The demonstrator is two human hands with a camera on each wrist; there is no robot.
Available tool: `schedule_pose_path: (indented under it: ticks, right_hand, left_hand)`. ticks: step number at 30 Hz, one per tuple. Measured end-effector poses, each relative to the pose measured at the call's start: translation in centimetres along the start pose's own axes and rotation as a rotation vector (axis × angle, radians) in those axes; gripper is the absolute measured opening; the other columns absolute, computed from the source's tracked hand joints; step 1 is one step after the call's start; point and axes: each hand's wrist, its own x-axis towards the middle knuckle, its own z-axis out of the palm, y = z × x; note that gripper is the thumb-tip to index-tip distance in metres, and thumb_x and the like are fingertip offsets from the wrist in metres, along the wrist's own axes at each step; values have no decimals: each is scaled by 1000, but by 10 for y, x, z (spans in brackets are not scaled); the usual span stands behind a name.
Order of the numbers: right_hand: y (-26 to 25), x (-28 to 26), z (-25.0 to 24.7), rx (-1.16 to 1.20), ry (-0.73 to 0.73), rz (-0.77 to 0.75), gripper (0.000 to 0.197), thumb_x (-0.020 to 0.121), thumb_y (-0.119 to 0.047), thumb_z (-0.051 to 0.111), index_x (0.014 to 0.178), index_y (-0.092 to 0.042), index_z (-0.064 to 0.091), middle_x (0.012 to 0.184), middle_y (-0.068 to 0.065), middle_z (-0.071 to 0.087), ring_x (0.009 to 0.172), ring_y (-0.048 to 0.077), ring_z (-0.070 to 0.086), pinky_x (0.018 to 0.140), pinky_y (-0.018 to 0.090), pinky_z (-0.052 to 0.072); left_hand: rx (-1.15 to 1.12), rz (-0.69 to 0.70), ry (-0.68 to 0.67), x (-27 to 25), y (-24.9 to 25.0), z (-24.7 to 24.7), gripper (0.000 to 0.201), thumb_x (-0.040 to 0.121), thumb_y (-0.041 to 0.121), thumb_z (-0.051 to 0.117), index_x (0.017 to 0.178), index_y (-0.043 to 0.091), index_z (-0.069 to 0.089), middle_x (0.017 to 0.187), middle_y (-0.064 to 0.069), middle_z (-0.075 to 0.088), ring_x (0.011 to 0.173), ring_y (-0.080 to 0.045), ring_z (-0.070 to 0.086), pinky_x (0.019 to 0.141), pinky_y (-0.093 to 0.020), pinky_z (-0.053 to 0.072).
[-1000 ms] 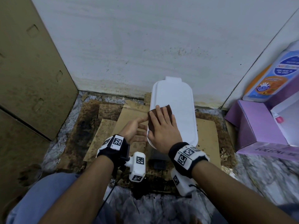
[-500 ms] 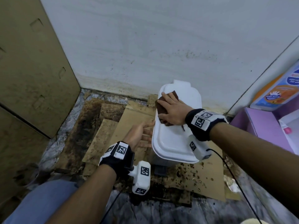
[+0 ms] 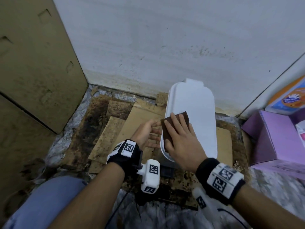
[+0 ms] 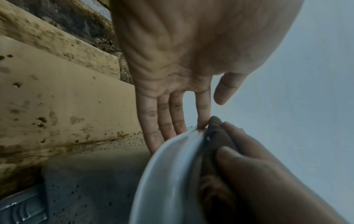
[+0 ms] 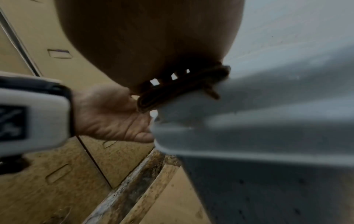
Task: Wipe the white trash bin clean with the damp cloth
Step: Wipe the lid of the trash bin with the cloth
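Observation:
The white trash bin (image 3: 199, 116) stands on the floor by the wall, its lid closed. A dark brown cloth (image 3: 166, 128) lies on the near left part of the lid (image 4: 168, 178), under my right hand (image 3: 179, 138), which presses it flat with straight fingers. The cloth (image 4: 216, 136) overhangs the lid's left rim a little. My left hand (image 3: 148, 134) is beside the bin's left side, palm open, with straight fingers (image 4: 168, 121) touching the rim. In the right wrist view the folded cloth (image 5: 182, 89) sits between the palm and the lid (image 5: 268, 109).
Stained cardboard sheets (image 3: 135, 118) cover the wet floor around the bin. A large cardboard box (image 3: 33, 71) stands at the left, a purple box (image 3: 270, 138) and a detergent bottle (image 3: 287, 98) at the right. The wall (image 3: 165, 38) is right behind the bin.
My right hand slid the cloth from the lid's far left end back toward me along the left edge. My left hand stayed beside the bin's left side.

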Motion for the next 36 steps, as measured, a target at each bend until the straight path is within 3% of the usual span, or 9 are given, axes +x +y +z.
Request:
schedule_pose_path:
  ticks: [4,7,9,12,18,24,29,34,36]
  right_hand:
    - [-10,-10,16,-35,85,57,71,88,-44,19,152,-15,19,161,4,10,149,25,2,118,47,11]
    - [-15,5,20,-87,113,107,66,89,-40,26,148,-11,31,159,7,21,147,29,16,114,52,23]
    - [-14,18,18,-81,120,129,63,92,-38,28,150,-13,24,161,5,11,149,27,6,117,52,16]
    - [-7,40,9,-66,80,185,63,98,-35,29,153,-16,7,162,2,-9,148,22,-11,119,48,1]
    - [-10,19,11,-31,92,178,71,88,-41,16,154,-17,5,162,3,-10,148,23,-11,120,48,2]
    - [-20,-21,19,45,62,102,79,80,-47,8,154,-21,1,160,-4,-16,145,15,-22,118,41,-8]
    - [-17,-19,17,47,61,79,75,83,-46,2,154,-22,0,160,-4,-15,145,13,-20,121,43,0]
    - [-15,-3,24,-51,155,145,72,89,-42,14,153,-10,8,162,7,-3,149,21,-2,119,44,9]
    - [-14,12,22,-64,172,165,69,91,-38,21,152,-9,11,162,9,-2,149,23,-1,119,46,10]
  left_hand:
    - [-7,-15,-2,-4,0,-1,42,103,37,34,117,16,67,89,-7,60,75,-21,59,70,-35,53]
    - [-38,-40,-28,-7,1,-3,44,104,37,31,109,17,69,86,-9,59,77,-24,59,69,-36,54]
    - [-56,-50,-45,-9,1,-4,44,104,38,29,105,17,68,87,-11,59,79,-25,58,72,-37,54]
    - [-73,-57,-65,-11,0,-4,47,105,40,27,118,15,64,94,-13,61,87,-27,59,76,-37,53]
    - [-63,-49,-72,-7,1,-3,55,103,45,29,131,9,60,96,-13,60,84,-26,59,70,-36,52]
    - [-81,-31,-58,-5,-1,-4,49,104,44,30,115,14,68,94,-11,61,85,-25,58,76,-36,52]
    - [-81,-35,-58,-6,-2,-5,48,104,44,31,114,15,68,95,-11,61,90,-27,57,77,-37,51]
    - [-85,-41,-63,-5,-2,-4,45,105,41,30,100,17,67,90,-11,56,82,-24,56,74,-38,51]
    - [-94,-44,-68,-4,-3,-3,46,104,41,30,107,14,68,90,-11,55,82,-25,56,74,-38,52]
